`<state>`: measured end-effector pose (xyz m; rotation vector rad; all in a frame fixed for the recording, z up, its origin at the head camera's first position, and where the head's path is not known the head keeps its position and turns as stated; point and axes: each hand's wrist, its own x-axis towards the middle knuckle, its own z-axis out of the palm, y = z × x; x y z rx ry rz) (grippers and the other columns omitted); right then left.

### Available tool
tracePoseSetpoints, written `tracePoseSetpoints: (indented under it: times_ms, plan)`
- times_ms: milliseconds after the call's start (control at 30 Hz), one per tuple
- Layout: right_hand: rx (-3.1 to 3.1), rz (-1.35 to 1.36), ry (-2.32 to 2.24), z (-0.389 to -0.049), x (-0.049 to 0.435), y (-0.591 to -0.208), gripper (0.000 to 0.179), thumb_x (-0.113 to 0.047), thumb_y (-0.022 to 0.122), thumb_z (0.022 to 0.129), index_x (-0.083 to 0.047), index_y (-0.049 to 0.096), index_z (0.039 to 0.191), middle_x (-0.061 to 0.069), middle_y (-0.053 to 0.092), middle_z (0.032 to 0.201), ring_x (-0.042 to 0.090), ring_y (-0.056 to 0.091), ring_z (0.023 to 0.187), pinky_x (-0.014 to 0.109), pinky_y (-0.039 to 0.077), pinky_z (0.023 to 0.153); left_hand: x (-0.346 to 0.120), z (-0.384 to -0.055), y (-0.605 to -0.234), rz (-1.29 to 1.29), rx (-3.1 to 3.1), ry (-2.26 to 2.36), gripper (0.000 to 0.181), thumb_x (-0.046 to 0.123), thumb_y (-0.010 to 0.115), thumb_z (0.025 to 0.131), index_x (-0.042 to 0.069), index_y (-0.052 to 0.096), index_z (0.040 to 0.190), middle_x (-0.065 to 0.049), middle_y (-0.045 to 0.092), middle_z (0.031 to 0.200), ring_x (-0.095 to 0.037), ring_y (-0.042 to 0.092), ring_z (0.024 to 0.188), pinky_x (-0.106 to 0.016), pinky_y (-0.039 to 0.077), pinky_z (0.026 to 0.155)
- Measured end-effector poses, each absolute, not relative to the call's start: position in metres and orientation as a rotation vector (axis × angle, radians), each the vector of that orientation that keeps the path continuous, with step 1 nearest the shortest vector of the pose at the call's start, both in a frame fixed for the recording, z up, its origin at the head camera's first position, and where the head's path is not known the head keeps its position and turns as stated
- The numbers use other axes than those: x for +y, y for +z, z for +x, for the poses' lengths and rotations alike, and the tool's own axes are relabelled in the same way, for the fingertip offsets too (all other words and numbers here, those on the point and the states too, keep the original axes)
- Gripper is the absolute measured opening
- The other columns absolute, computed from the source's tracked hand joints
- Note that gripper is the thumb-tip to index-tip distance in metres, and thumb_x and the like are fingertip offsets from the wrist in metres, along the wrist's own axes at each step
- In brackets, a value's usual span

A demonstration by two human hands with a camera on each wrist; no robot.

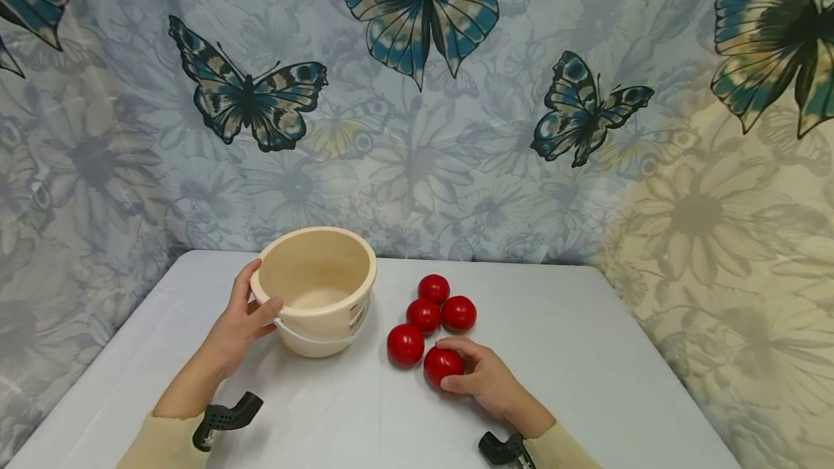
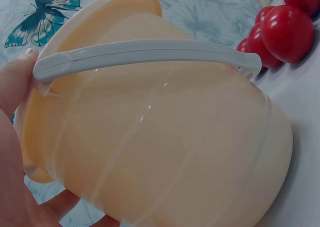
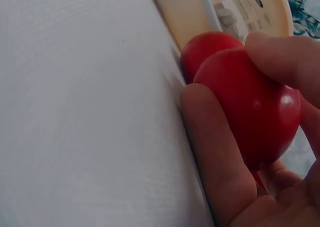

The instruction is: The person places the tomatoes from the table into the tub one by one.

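A cream plastic bucket (image 1: 308, 326) stands on the left part of the table, its mouth tipped slightly toward me. My left hand (image 1: 239, 323) grips it by the left side of the rim, thumb over the edge and fingers round the outside. Its pale handle (image 2: 150, 53) hangs down across the front. My right hand (image 1: 485, 375) holds a smooth, glossy red ball (image 1: 443, 366) between thumb and fingers, low over the cloth. In the right wrist view this ball (image 3: 250, 107) partly covers another red ball (image 3: 207, 52) behind it.
Other red balls (image 1: 405, 345) lie clustered right of the bucket, just beyond the right hand. A white cloth (image 1: 554, 339) covers the table. Behind it hangs a curtain (image 1: 417, 187) printed with butterflies and flowers. Dark wrist mounts (image 1: 228, 415) sit on both forearms.
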<state>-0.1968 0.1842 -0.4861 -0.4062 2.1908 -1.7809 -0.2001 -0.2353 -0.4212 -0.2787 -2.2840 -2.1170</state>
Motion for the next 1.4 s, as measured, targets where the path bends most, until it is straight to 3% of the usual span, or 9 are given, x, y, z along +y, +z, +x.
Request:
tracePoseSetpoints:
  times_ms: [333,667,1067,1200,1400]
  plan:
    - [2.046,-0.366,-1.87,-0.197,0.191,-0.488,0.057,-0.003,0.076,0.085,-0.004,0.056,0.138,0.018,0.055,0.13,0.033,0.055,0.111,0.049,0.057,0.078,-0.234,-0.2,-0.42,-0.277,-2.293,-2.107,0.082,0.023,0.055,0.103,0.026,-0.005,0.159,-0.011,-0.007,0.163,-0.046,0.024,0.141,-0.07,0.032,0.101]
    - [1.78,-0.381,-2.036,-0.2,0.199,-0.491,0.058,0.003,0.07,0.087,0.008,0.044,0.139,0.017,0.047,0.134,0.035,0.054,0.115,0.051,0.058,0.072,-0.234,-0.2,-0.42,-0.266,-2.292,-2.113,0.082,0.023,0.055,0.104,0.026,-0.006,0.159,-0.011,-0.008,0.163,-0.046,0.024,0.141,-0.069,0.031,0.101]
    - [1.749,-0.463,-2.114,-0.199,0.206,-0.48,0.051,0.001,0.066,0.088,0.004,0.049,0.137,0.015,0.047,0.132,0.034,0.054,0.114,0.042,0.059,0.069,-0.233,-0.2,-0.419,-0.28,-2.278,-2.117,0.081,0.022,0.055,0.103,0.025,-0.005,0.159,-0.011,-0.007,0.164,-0.045,0.025,0.14,-0.069,0.032,0.101]
    - [1.784,-0.493,-2.107,-0.199,0.207,-0.473,0.048,0.0,0.065,0.089,0.0,0.053,0.136,0.018,0.047,0.132,0.036,0.055,0.113,0.044,0.059,0.071,-0.233,-0.2,-0.419,-0.276,-2.274,-2.12,0.081,0.022,0.055,0.103,0.025,-0.004,0.159,-0.012,-0.006,0.163,-0.046,0.025,0.14,-0.069,0.032,0.101]
    - [1.9,-0.449,-2.108,-0.196,0.207,-0.459,0.05,-0.001,0.068,0.088,0.005,0.051,0.135,0.019,0.05,0.13,0.037,0.057,0.111,0.046,0.059,0.07,-0.233,-0.2,-0.419,-0.267,-2.278,-2.121,0.082,0.023,0.055,0.103,0.025,-0.004,0.159,-0.013,-0.006,0.163,-0.046,0.024,0.14,-0.069,0.032,0.101]
